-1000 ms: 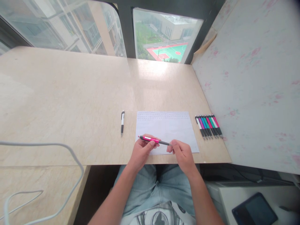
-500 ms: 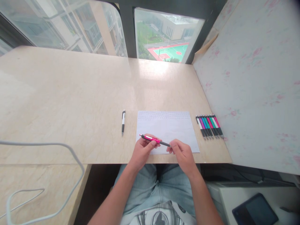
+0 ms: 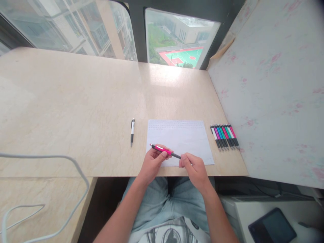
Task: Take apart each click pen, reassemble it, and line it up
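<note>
My left hand holds a pink and black click pen between thumb and fingers, over the sheet's lower part. The clicker end points to the upper left. My right hand is closed around the black lower end of the same pen, so its fingers hide part of it. A small pale tip shows by the right fingers, too small to make out well. Under the hands lies a white sheet of paper with rows of writing along its top.
Left of the sheet lies a white and black pen. To the right, several coloured pens lie side by side near the patterned wall. A pale cable loops at the left. Below right is a dark tablet-like device.
My right hand has closed further round the pen's lower end, its fingers now curled tighter. The pen stays in my left hand. The view has shifted slightly.
</note>
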A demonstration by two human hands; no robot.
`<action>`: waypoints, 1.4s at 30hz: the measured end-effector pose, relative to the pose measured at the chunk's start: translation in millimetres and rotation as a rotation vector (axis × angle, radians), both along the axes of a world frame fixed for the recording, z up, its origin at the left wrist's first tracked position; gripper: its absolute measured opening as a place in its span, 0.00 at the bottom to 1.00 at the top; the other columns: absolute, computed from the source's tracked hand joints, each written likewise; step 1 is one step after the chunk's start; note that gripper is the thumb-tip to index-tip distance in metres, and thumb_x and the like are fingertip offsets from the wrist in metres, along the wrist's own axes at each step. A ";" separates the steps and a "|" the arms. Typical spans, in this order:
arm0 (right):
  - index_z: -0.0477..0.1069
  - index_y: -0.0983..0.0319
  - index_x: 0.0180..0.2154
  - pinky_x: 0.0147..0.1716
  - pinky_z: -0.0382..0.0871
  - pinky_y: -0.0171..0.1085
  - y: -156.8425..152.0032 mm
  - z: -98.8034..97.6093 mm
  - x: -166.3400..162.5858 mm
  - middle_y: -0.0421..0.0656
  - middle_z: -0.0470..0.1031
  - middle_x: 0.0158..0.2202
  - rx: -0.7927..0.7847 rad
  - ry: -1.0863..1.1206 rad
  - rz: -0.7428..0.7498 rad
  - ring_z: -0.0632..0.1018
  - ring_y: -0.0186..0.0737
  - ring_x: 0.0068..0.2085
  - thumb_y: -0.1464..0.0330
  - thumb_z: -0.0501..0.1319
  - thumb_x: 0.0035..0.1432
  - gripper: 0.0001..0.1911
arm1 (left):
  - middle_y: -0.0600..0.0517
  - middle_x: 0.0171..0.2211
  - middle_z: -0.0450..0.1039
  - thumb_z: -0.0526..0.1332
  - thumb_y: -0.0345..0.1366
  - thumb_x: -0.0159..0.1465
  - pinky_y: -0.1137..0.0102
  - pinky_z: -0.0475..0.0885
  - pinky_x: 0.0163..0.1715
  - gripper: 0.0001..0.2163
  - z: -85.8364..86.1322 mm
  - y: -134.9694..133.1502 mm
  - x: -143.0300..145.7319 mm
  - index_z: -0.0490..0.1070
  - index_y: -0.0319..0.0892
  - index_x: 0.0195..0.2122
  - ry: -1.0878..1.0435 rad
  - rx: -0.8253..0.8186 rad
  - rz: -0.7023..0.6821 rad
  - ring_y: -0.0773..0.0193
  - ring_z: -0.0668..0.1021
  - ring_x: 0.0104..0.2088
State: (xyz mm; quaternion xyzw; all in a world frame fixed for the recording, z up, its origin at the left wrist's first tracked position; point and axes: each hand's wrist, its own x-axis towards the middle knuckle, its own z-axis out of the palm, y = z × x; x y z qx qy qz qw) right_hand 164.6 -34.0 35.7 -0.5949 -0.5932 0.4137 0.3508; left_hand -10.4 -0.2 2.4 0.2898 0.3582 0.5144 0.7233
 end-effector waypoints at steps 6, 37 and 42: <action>0.67 0.61 0.22 0.29 0.60 0.35 -0.9 -4.5 1.2 0.38 0.67 0.21 -0.031 0.030 0.004 0.69 0.35 0.26 0.57 0.49 0.71 0.26 | 0.49 0.35 0.79 0.69 0.35 0.59 0.68 0.69 0.38 0.06 4.2 0.3 0.0 0.78 0.40 0.36 0.016 -0.001 -0.026 0.65 0.76 0.33; 0.73 0.58 0.46 0.33 0.70 0.37 -2.7 7.3 -12.9 0.42 0.75 0.34 0.058 -0.140 0.138 0.74 0.39 0.33 0.66 0.60 0.63 0.10 | 0.52 0.31 0.76 0.69 0.39 0.59 0.69 0.69 0.36 0.09 -0.3 -0.6 0.1 0.75 0.41 0.36 0.236 0.057 -0.049 0.64 0.75 0.32; 0.62 0.58 0.59 0.34 0.74 0.37 -2.5 5.0 -18.4 0.42 0.77 0.37 0.020 -0.032 0.089 0.77 0.38 0.34 0.69 0.59 0.62 0.24 | 0.52 0.29 0.75 0.71 0.39 0.57 0.70 0.68 0.32 0.09 4.4 -2.1 3.3 0.76 0.41 0.34 0.319 0.086 -0.112 0.64 0.74 0.30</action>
